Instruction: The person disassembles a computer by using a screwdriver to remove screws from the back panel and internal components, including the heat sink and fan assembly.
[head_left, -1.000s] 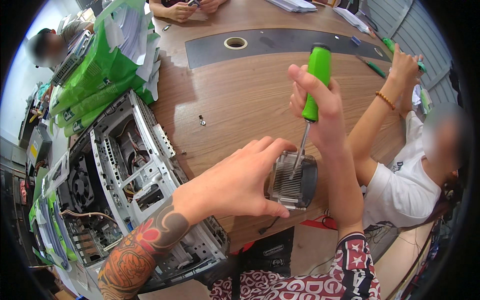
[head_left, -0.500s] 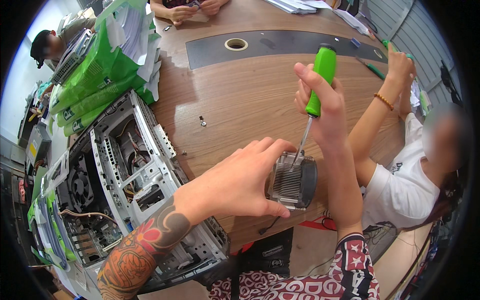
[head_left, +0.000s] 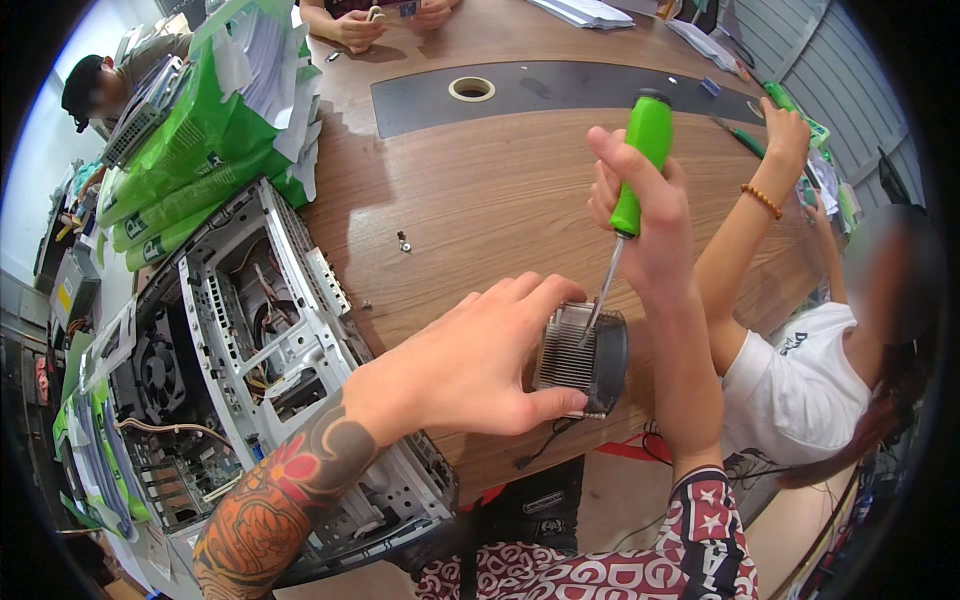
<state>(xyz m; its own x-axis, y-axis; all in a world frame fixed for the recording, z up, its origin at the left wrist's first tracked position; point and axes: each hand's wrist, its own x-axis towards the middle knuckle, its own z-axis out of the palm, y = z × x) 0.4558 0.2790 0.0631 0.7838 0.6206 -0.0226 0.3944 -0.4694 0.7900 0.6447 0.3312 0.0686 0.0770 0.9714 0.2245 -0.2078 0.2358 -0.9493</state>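
A finned metal CPU cooler (head_left: pixel 565 362) with a black fan on its right side sits near the table's front edge, a dark cable trailing below it. My left hand (head_left: pixel 480 360) grips it from the left, fingers at the far end and thumb across the near end. My right hand (head_left: pixel 655 230) is closed around the bright green handle of a screwdriver (head_left: pixel 643 150). The metal shaft slants down, and its tip meets the fins; I cannot tell whether it reaches in between them.
An opened computer case (head_left: pixel 290 330) lies at my left, beside green bags (head_left: pixel 190 190) of papers. Small screws (head_left: pixel 404 242) and a tape roll (head_left: pixel 472 90) lie on the table (head_left: pixel 430 190). A co-worker's arm (head_left: pixel 735 230) reaches across at right; another person's hands (head_left: pixel 360 30) are at the far edge.
The cooler has tilted slightly in my left hand, and my thumb lies further over its near end. My right hand barely moved. The co-worker at right has shifted both arms.
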